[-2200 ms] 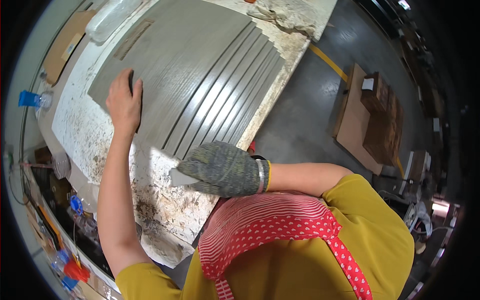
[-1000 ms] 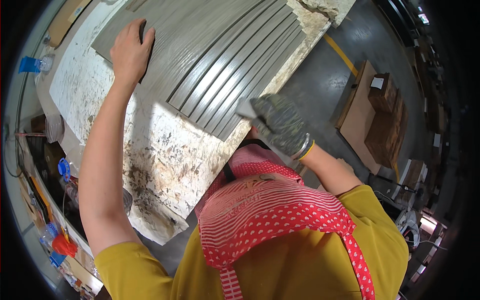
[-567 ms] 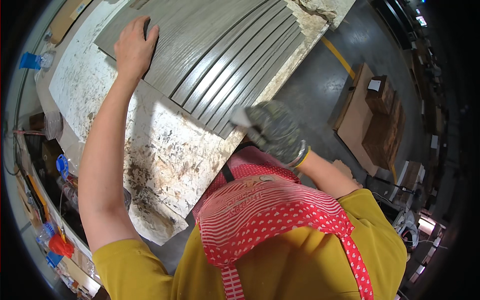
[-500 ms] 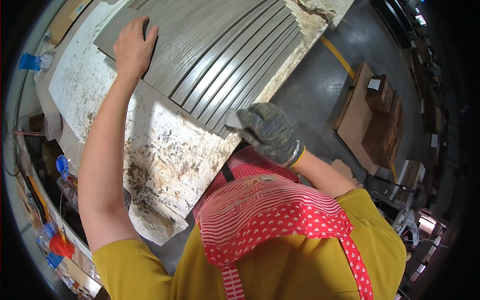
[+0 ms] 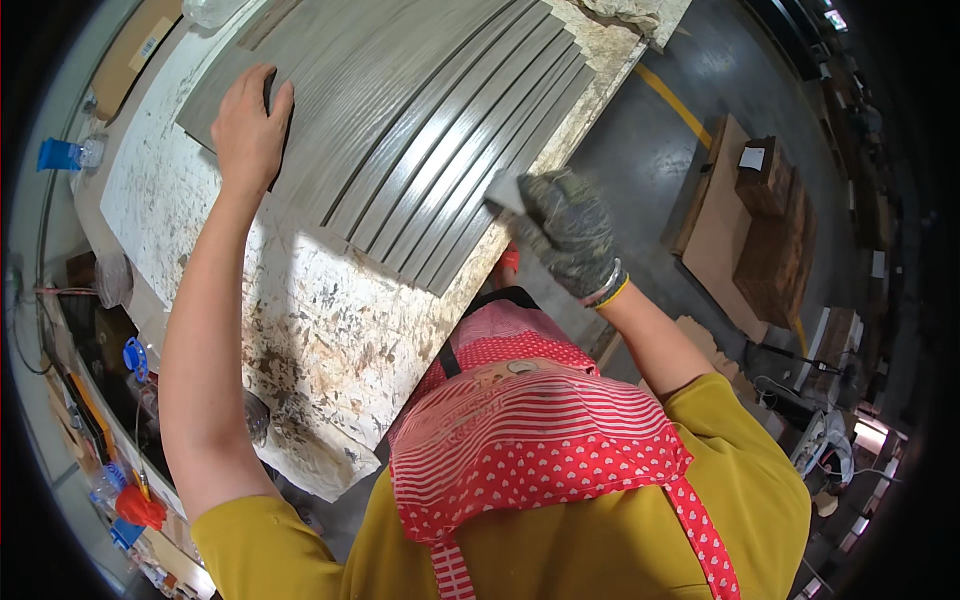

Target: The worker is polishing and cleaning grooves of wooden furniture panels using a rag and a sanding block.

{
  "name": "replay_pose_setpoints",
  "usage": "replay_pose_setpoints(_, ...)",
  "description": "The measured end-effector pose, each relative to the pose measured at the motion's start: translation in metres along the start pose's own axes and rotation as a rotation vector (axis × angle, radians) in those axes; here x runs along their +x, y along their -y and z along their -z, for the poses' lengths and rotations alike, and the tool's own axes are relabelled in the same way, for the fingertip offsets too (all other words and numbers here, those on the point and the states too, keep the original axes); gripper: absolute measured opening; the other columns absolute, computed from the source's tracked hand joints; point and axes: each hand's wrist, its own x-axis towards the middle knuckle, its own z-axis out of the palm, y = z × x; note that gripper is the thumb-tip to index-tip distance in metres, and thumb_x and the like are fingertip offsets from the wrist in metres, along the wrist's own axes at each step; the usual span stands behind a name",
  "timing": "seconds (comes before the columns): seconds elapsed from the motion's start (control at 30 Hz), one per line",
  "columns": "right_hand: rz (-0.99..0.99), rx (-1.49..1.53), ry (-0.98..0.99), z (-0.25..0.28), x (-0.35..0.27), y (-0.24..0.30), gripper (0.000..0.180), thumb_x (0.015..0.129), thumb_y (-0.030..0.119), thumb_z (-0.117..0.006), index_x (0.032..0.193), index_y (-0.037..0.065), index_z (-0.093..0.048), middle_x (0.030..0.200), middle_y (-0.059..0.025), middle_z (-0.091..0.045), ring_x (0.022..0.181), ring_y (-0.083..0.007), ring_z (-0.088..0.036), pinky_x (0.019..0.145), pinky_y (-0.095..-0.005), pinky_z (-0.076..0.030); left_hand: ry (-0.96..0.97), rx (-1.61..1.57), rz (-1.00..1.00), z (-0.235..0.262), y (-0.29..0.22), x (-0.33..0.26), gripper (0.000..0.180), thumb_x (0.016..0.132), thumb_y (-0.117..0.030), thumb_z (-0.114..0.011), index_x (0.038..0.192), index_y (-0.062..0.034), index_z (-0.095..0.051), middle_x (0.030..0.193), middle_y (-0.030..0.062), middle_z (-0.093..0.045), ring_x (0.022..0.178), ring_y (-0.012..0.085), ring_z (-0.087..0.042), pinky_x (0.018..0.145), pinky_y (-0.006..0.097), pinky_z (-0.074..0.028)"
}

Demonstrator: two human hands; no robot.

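Grey wood-grained strips lie side by side on a table, several narrow ones fanned toward the right and a wide grey board to the left. My bare left hand rests on the wide board near its left end, thumb apart from the fingers. A dark patch between thumb and fingers may be shadow; I cannot tell. My right hand, in a camouflage-patterned glove, is closed on a small pale grey pad, blurred by motion, at the outer edge of the narrow strips. The pad's exact kind does not show.
Paint-stained white covering lies over the table. Beyond its right edge, brown boxes stand on a flat cardboard sheet on the floor. A blue-capped bottle and a cardboard box sit at the far left.
My right hand with the pad has moved up and right along the outermost strip, away from its near end. The left hand and the boards have shifted slightly down and left in view.
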Motion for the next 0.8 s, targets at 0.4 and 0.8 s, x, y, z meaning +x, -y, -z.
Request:
replay_pose_setpoints(0.4,0.147,0.045,0.027,-0.017,-0.01,0.003,0.034,0.079,0.026,-0.064,0.105,0.004,-0.061,0.086,-0.0141,-0.056,0.081,-0.0309,-0.056,0.07,-0.0416,-0.046,0.042,-0.003,-0.006,0.005,-0.008,0.001,0.042,0.09,-0.033,-0.052,0.122,-0.007,-0.054,0.126,0.013,-0.055,0.117,0.0305,-0.05,0.098,0.041,-0.038)
replay_pose_setpoints(0.8,-0.028,0.006,-0.037,-0.009,0.003,-0.039,0.032,0.075,0.027,-0.064,0.098,0.006,-0.062,0.088,-0.0137,-0.058,0.079,-0.0291,-0.059,0.07,-0.0398,-0.049,0.083,0.039,-0.026,0.01,-0.012,0.003,0.04,0.092,-0.031,-0.051,0.122,-0.0063,-0.052,0.125,0.014,-0.054,0.116,0.0326,-0.05,0.097,0.041,-0.039)
